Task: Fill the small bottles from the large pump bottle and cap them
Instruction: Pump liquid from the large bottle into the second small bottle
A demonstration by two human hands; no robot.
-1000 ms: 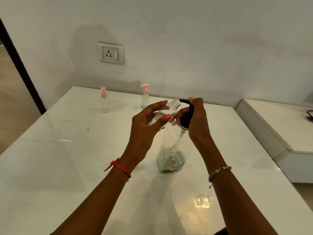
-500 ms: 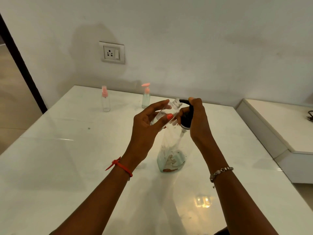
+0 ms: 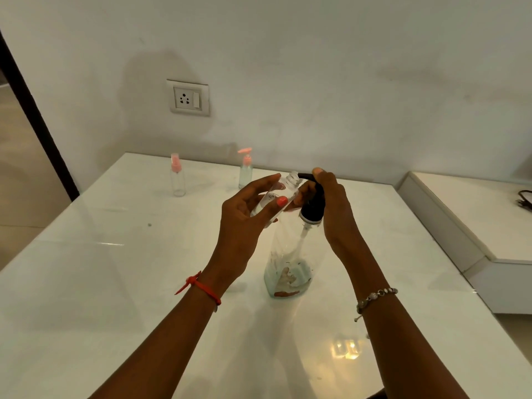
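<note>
Left hand (image 3: 244,226) pinches the tilted small bottle (image 3: 288,187), mouth at the spout. Right hand (image 3: 335,208) grips the pump (image 3: 312,207) of the large bottle (image 3: 289,263), mid-table (image 3: 115,283). Behind, unobstructed: sprayer (image 3: 178,180), dispenser (image 3: 245,171).

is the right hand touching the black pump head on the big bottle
Touching. The head view shows the right hand wrapped around the black pump head, with its thumb lying on top of it.
</note>
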